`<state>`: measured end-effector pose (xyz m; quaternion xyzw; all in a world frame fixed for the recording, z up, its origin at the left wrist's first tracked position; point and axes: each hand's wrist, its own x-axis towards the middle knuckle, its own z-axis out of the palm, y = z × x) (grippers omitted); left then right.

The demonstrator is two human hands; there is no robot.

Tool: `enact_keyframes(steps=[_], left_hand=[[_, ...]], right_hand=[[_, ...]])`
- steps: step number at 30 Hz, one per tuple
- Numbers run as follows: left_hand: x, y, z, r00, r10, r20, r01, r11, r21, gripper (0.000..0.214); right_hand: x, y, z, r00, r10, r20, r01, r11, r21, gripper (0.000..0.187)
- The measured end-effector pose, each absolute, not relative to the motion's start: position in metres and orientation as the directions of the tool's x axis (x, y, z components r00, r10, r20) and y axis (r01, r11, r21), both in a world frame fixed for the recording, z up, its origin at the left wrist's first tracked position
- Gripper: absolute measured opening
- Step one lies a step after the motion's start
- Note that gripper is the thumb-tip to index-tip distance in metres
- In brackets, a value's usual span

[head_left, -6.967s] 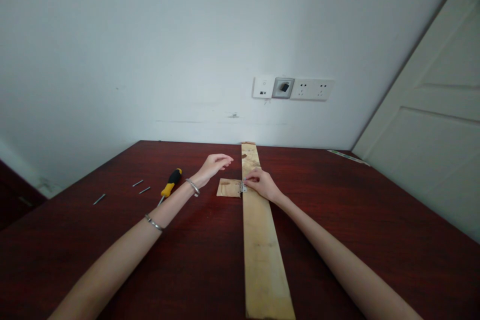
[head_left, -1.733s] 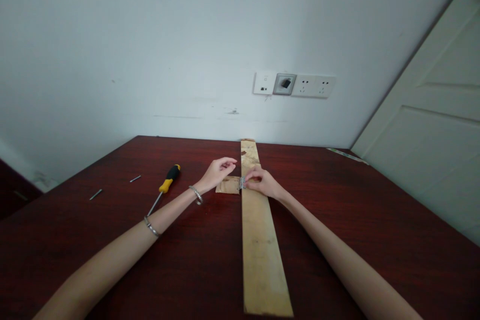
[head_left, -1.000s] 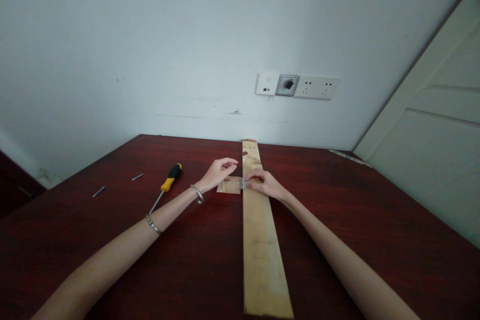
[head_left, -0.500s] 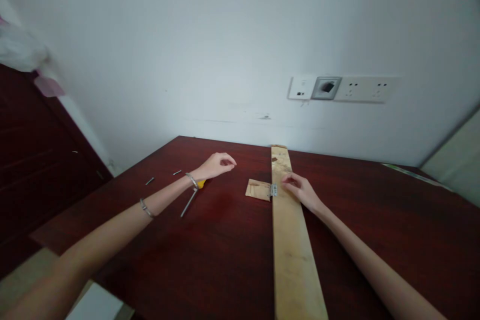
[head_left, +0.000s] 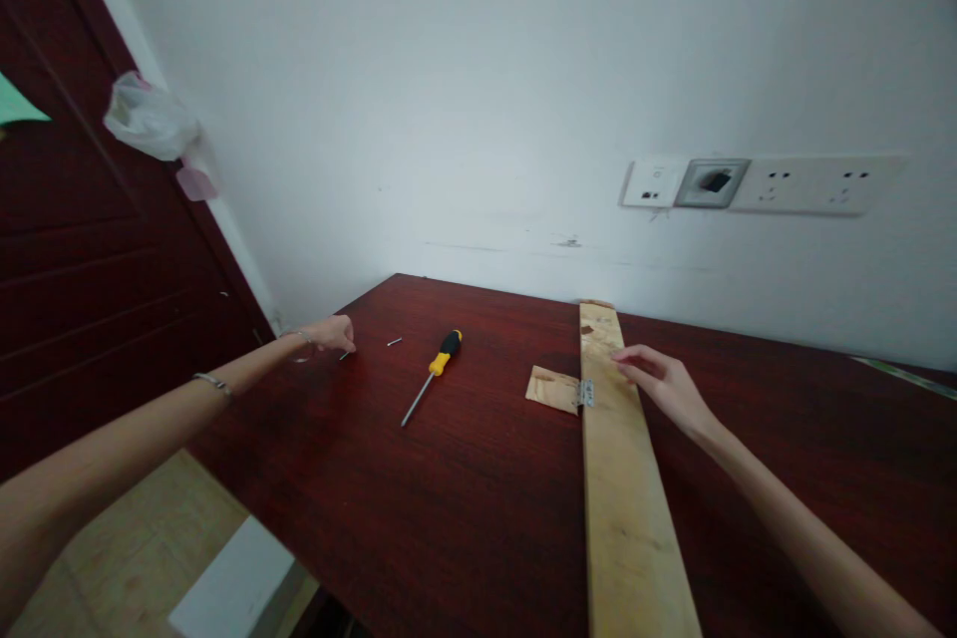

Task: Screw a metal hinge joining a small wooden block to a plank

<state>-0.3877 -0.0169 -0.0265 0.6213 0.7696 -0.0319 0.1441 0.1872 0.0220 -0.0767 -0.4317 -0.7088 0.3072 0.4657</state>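
Note:
My left hand point(head_left: 333, 332), a bracelet at its wrist, reaches to the far left of the table with its fingers pinched on a small screw point(head_left: 345, 355). A second screw point(head_left: 395, 341) lies to its right. A screwdriver point(head_left: 441, 361) with a black and yellow handle rests farther right, its shaft toward me. My right hand point(head_left: 662, 382) hovers at the right edge of a long wooden plank point(head_left: 628, 498), thumb and fingers slightly apart with nothing visible between them. A small metal hinge point(head_left: 585, 393) joins the plank and a short wood piece point(head_left: 553, 389).
The dark red table point(head_left: 464, 508) meets a white wall with a socket panel point(head_left: 755, 184). A white box point(head_left: 235, 578) stands below the table's left edge. A plastic bag point(head_left: 150, 117) hangs near the dark red door point(head_left: 82, 209).
My left hand has moved left, away from above the screwdriver handle, to the far screw. My right hand stays near the plank with its fingers a little looser. The view has turned left.

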Motion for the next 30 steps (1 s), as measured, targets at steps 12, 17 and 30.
enact_keyframes(steps=[12,17,30], left_hand=[[-0.379,-0.024,-0.028,-0.211,0.920,-0.330,0.951,0.271,0.149,0.023],[-0.381,-0.015,-0.031,-0.145,0.938,-0.315,0.978,0.185,0.099,0.023],[-0.181,0.037,0.000,0.374,0.920,0.121,0.793,-0.385,0.473,0.012]], right_hand=[[0.191,0.019,-0.061,-0.147,0.899,0.412,0.286,0.437,-0.853,0.024],[0.193,0.019,-0.057,-0.134,0.892,0.431,0.280,0.451,-0.847,0.025],[0.169,0.013,-0.054,-0.187,0.869,0.458,0.254,0.493,-0.832,0.012]])
